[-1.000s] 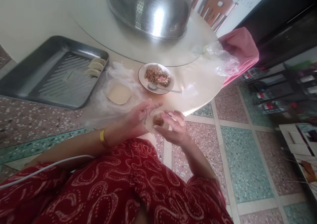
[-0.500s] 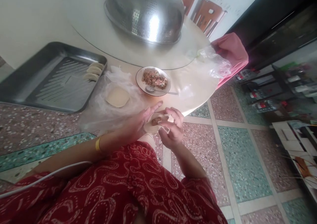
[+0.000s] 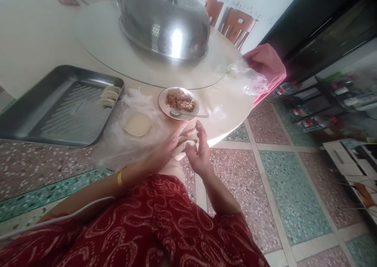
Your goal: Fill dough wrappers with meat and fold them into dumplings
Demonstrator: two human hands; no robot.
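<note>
Between my two hands is a dumpling, its pale wrapper folded over so the filling is mostly out of sight. My left hand cradles it from the left, fingers pointing forward. On the other side, my right hand grips the wrapper's edge with the thumb, its fingers partly raised. Just beyond my hands stands a plate of minced filling, with a spoon resting in it. To the left, round dumpling wrappers lie on a crumpled plastic bag.
A dark metal tray at the left holds several folded dumplings near its right side. A large perforated steel lid sits on the glass turntable. At the right table edge are a clear plastic bag and pink cloth.
The wrapper, open with its filling showing before, is now folded over. My right fingers have lifted off the filling to the wrapper's edge. The view has tilted up slightly.
</note>
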